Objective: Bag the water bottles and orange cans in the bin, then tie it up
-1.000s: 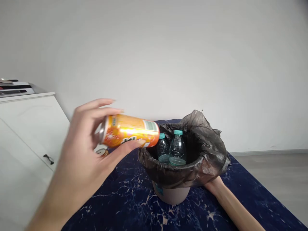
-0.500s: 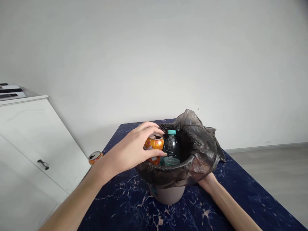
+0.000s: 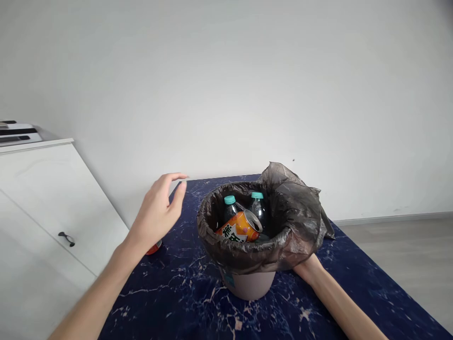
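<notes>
An orange drink can lies tilted on its side in a small trash bin lined with a dark, see-through trash bag. Two clear bottles with teal caps, one left and one right, stand behind the can. My left hand is in the air left of the bin, thumb and fingers apart, holding nothing. Low on the bin's right side, my right hand grips it through the bag; the fingers are mostly hidden. Partly behind my left wrist is another can, only its reddish lower part showing.
The bin stands on a dark blue marbled table. A white cabinet with a black handle is at the left, with a white and black object on top. A pale wall rises behind the table.
My left hand has let go of the orange can and moved left, out of the bin. The can has tipped over inside. My right hand has stayed at the bin.
</notes>
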Action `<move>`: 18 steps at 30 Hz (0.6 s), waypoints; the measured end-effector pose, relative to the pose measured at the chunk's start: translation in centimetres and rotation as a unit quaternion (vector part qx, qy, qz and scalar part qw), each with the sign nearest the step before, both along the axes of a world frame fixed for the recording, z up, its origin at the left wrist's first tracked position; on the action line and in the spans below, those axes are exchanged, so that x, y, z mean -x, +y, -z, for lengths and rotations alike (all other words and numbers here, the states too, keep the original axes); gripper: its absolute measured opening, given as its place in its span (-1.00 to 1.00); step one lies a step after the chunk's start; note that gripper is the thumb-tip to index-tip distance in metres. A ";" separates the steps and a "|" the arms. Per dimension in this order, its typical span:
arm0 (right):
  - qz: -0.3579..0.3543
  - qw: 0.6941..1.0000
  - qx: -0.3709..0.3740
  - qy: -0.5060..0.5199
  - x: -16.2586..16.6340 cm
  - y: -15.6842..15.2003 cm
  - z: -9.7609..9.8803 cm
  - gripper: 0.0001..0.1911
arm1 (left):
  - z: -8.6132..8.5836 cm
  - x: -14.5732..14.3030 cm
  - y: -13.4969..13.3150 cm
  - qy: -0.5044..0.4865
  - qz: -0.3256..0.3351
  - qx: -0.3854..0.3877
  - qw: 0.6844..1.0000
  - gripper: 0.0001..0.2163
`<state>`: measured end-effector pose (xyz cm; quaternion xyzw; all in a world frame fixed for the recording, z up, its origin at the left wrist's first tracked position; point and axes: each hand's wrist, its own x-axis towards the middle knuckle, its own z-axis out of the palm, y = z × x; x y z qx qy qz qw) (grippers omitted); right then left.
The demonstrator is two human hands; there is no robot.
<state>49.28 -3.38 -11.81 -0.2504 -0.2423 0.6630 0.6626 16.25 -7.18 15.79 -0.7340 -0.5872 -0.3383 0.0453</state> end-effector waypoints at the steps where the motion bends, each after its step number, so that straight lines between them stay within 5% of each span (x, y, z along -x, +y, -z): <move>1: -0.002 1.000 0.003 0.000 -0.1 0.0 0.1 -0.55 | 0.5 1.1 0.5 0.025 -0.036 0.009 0.999 -0.50; 10: -0.023 1.000 0.020 0.004 0.0 0.0 0.1 -0.70 | 5.6 10.2 4.1 0.125 -0.175 0.125 0.969 -0.12; 18: -0.035 0.999 0.020 0.001 -0.3 -0.3 -0.2 -0.72 | 8.0 13.7 3.7 0.163 -0.188 0.265 0.932 -0.06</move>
